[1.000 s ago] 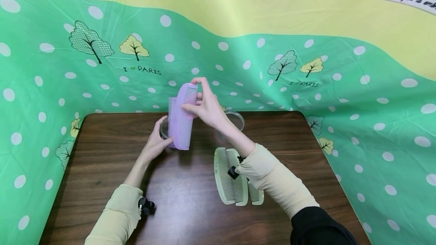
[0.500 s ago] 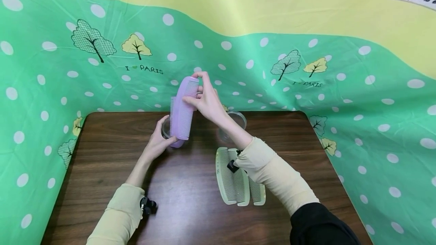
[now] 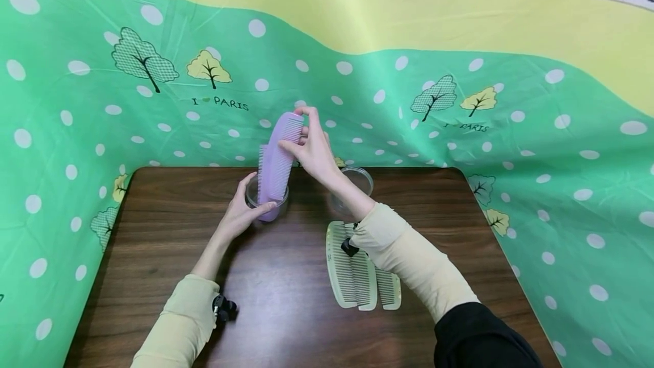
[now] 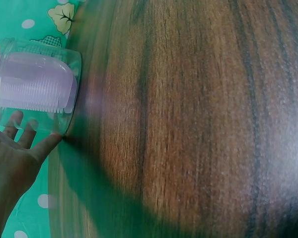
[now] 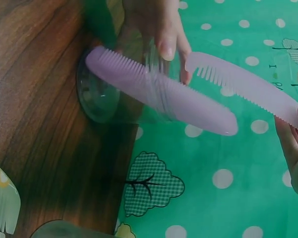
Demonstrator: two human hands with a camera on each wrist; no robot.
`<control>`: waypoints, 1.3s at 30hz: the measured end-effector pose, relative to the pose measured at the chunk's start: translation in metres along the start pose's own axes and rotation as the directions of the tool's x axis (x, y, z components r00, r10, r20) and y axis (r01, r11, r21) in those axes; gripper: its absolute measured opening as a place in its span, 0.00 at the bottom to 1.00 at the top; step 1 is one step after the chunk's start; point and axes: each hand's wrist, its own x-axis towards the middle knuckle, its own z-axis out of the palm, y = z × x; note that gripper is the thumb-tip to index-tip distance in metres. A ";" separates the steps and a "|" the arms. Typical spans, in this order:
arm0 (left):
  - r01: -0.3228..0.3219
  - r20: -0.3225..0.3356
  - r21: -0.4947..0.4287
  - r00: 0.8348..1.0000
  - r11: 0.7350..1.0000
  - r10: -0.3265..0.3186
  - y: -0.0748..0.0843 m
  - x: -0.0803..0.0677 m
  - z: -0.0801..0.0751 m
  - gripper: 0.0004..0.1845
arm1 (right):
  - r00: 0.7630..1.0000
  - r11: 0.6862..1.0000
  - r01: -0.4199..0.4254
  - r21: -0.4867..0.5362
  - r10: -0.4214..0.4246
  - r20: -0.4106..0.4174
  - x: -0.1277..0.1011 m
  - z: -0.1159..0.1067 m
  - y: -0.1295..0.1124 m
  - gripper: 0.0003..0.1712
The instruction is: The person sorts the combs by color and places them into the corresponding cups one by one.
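Purple comb in right hand
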 end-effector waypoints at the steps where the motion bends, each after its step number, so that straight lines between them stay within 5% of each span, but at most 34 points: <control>1: -0.002 -0.002 0.000 1.000 1.000 0.002 0.000 0.000 0.000 0.55 | 1.000 1.000 0.000 -0.003 0.000 -0.006 0.000 0.001 0.001 0.38; 12: 0.001 -0.002 0.009 1.000 1.000 -0.001 0.000 0.001 0.001 0.55 | 1.000 0.999 0.031 -0.014 -0.031 0.005 0.001 0.013 0.011 0.36; 39: -0.007 -0.006 -0.013 1.000 1.000 0.007 -0.001 0.001 0.001 0.54 | 0.994 0.970 0.086 -0.228 -0.069 0.081 -0.005 0.039 0.042 0.36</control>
